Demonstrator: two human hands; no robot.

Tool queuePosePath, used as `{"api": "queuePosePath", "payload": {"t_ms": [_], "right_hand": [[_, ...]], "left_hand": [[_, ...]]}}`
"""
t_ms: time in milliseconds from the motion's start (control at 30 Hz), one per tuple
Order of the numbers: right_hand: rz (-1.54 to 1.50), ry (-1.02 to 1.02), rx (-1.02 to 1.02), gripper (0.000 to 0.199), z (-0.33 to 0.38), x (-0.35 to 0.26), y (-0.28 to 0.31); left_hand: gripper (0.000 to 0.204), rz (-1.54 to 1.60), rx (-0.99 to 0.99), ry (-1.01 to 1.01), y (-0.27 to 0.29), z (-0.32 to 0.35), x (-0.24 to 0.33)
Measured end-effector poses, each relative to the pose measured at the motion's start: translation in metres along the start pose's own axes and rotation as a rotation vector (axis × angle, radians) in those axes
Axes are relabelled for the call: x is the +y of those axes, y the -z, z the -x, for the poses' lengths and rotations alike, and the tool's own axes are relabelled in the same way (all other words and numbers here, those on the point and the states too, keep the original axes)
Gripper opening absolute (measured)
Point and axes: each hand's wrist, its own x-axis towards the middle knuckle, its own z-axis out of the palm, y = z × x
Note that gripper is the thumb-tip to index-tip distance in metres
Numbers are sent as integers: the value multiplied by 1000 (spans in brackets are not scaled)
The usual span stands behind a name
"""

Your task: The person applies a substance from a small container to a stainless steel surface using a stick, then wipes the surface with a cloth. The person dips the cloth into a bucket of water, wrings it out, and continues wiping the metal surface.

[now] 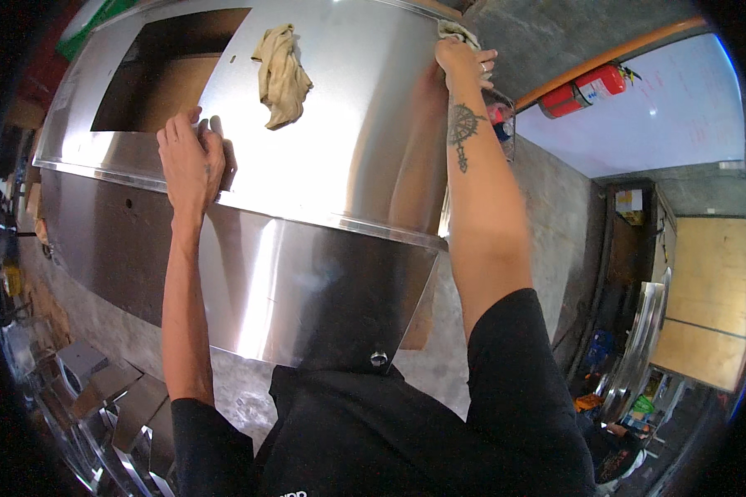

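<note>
A large shiny sheet-metal unit (331, 141) lies before me, its top face pierced by a rectangular cutout (162, 83) at the left. Beside the cutout's near right corner, my left hand (192, 157) rests on the metal with bent, slightly parted fingers and no visible object in them. My right hand (464, 65) reaches to the far right edge and presses a light greenish-grey rag (457, 31) against it; part of that rag is hidden behind the fingers. Another rag, crumpled and beige (280, 76), lies on the top between my hands.
A red fire extinguisher (584, 89) is at the right, beside a white panel (638, 132). Bent metal pieces (133, 422) are piled at lower left. Long metal strips (638, 348) stand at right, near a seated person (613, 447) and a plywood sheet (709, 298).
</note>
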Motion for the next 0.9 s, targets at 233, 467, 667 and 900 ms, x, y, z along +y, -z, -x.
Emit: {"api": "queuePosePath", "payload": {"t_ms": [233, 467, 667, 900], "right_hand": [[45, -43, -74, 68, -3, -16, -3], [24, -136, -75, 70, -31, -17, -3], [54, -89, -29, 68, 9, -10, -4], [64, -61, -73, 69, -22, -25, 5]], "left_hand": [[41, 11, 0, 5, 7, 1, 3], [42, 24, -17, 19, 1, 0, 5], [42, -8, -24, 43, 7, 1, 2], [43, 24, -10, 20, 6, 1, 1]]}}
